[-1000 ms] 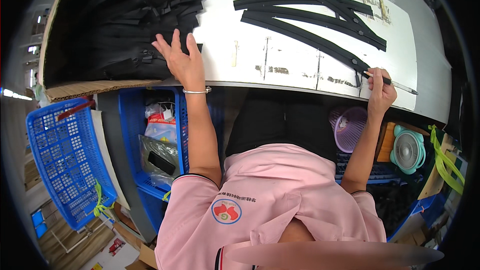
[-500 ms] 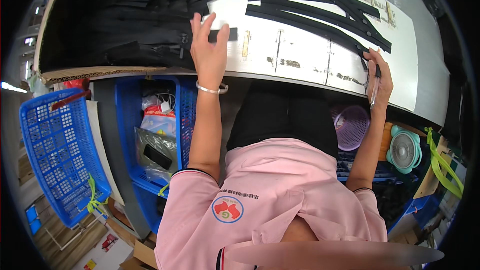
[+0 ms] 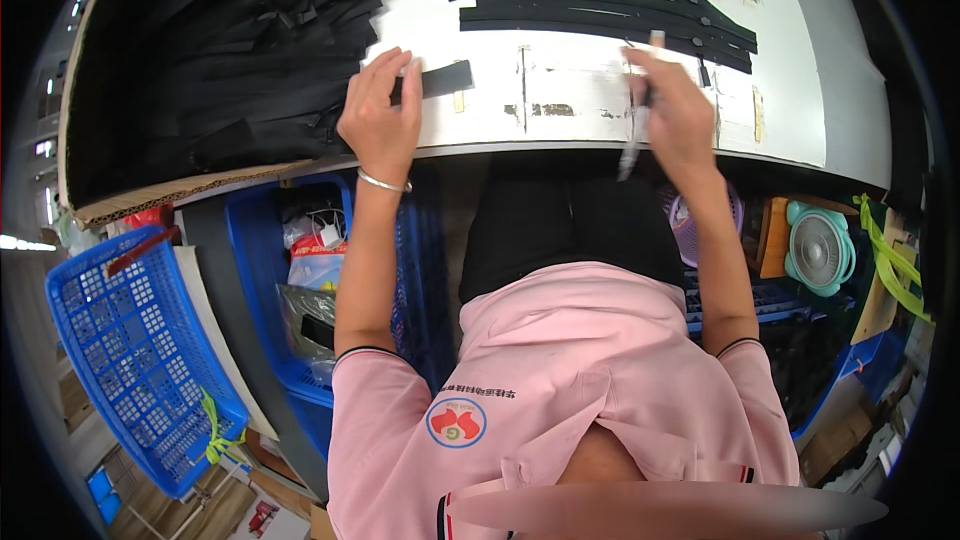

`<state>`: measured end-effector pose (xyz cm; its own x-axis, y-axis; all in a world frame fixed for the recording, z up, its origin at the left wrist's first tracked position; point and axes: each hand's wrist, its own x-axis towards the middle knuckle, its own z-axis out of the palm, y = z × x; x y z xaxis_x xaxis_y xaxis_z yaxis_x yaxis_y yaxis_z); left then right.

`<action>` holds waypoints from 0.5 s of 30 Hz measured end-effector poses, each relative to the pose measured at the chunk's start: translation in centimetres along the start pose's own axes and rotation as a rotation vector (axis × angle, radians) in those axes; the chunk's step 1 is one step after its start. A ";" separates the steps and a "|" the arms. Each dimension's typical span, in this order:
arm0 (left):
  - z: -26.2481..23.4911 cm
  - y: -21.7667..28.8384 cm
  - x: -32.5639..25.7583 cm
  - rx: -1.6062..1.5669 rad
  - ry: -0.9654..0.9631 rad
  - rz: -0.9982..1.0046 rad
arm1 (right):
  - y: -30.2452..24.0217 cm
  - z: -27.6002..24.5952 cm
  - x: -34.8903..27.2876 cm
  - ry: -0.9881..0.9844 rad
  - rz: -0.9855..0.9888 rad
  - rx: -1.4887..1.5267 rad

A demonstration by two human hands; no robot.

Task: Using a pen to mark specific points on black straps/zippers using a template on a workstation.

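My left hand (image 3: 383, 108) is closed at the edge of the pile of black strips (image 3: 250, 80), on a short-looking black strip (image 3: 450, 78) whose squared end sticks out past my fingers over the white board. The rest of that strip runs under the hand, out of sight. Blurred by motion, my right hand (image 3: 680, 112) hovers over the board's near edge. Tucked in its palm is a slim pen-like tool (image 3: 630, 155), silvery at its lower end; its exact kind is unclear. Several long black strips with zipper-like pulls (image 3: 600, 18) lie beyond, some crossing.
The white board (image 3: 790, 90) bears dark marks and bits of yellowish tape. Cardboard (image 3: 180, 190) edges the strip pile. Below the tabletop are a blue basket (image 3: 130, 340), a blue crate (image 3: 270, 300) with bags and a phone, a purple basket (image 3: 690, 230) and a mint-green fan (image 3: 822, 250).
My right hand has moved left from the right end of the long strips, which now lie free of it. My left hand has shifted slightly left and closed on the short-looking strip.
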<state>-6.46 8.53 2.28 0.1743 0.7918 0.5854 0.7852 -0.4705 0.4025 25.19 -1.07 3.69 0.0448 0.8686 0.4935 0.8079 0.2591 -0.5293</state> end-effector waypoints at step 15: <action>0.5 0.0 2.2 -0.178 0.087 0.245 | -5.9 11.4 6.2 -0.016 -0.312 0.020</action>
<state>-5.82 10.50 3.21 0.2880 0.6142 0.7347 0.6086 -0.7098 0.3548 14.03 7.65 1.99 -0.2128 0.7526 0.6231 0.7696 0.5221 -0.3677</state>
